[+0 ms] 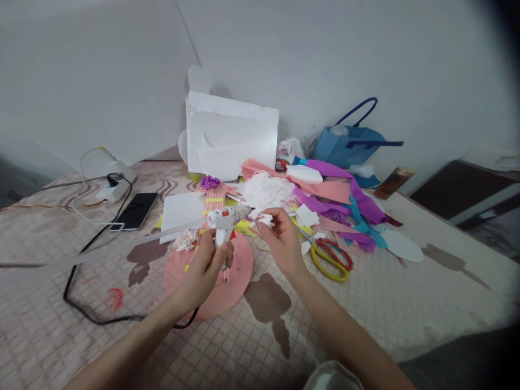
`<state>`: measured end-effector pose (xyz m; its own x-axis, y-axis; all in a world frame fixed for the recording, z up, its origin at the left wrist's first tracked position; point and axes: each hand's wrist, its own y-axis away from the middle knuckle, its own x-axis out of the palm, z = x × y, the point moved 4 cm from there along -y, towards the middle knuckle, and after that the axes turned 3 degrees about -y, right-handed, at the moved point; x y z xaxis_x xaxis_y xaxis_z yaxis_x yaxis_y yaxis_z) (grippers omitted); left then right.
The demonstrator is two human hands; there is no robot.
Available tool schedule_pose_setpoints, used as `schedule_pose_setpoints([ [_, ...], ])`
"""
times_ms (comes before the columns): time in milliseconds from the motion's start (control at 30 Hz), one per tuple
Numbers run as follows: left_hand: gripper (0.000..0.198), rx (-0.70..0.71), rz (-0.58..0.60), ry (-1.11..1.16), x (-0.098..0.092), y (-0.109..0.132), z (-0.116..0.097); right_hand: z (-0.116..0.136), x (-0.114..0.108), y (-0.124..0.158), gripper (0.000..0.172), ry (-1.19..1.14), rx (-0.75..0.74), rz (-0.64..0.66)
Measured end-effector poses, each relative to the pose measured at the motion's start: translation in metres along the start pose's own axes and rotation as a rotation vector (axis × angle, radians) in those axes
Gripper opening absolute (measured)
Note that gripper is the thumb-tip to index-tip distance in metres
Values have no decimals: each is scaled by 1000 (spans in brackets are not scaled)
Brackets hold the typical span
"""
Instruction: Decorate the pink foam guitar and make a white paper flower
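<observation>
My left hand [211, 257] is closed round the handle of a white hot glue gun [228, 218], its nozzle pointing right. A long glue stick [162, 235] sticks out of the gun's back. Close to the nozzle, my right hand [280, 238] pinches a small crumpled white piece [265, 219], perhaps paper; its exact kind is unclear. Below the gun lies a round pink sheet [231, 276], partly hidden by my left hand. Behind the gun, a pink strip piece with yellow bands [214, 203] carries a purple paper flower [210, 182].
Scissors [331, 262] with yellow and red handles lie right of my right hand. Beyond are white strings [268, 190] and purple strips [357, 189]. A phone [136, 210], power strip [116, 187] and black cord [87, 311] are at left. A blue bag [345, 145] stands behind.
</observation>
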<state>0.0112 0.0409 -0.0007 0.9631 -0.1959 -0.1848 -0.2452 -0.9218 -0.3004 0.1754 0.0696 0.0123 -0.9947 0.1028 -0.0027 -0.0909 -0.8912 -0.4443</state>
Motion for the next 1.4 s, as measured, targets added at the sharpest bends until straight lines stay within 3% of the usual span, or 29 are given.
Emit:
schedule_pose_setpoints([
  [200,9,-32,2,-62,3,2,-4,14,7,5,18,218,-248,20],
  [667,15,-83,30,-152,10,4,-5,18,16,9,14,215,-321,93],
  [833,13,-101,-16,-198,5,4,-4,18,17,11,16,108,-241,138],
  [967,13,-29,-101,-314,-1,2,-8,18,19,12,21,-43,-134,232],
  [1067,9,-9,-96,-402,0,2,-12,12,18,11,12,-93,-27,146],
  [1167,5,10,-91,-478,3,3,-14,2,17,11,20,-170,81,38],
  [1400,5,10,-113,-535,1,2,-9,2,22,13,28,-145,81,124],
])
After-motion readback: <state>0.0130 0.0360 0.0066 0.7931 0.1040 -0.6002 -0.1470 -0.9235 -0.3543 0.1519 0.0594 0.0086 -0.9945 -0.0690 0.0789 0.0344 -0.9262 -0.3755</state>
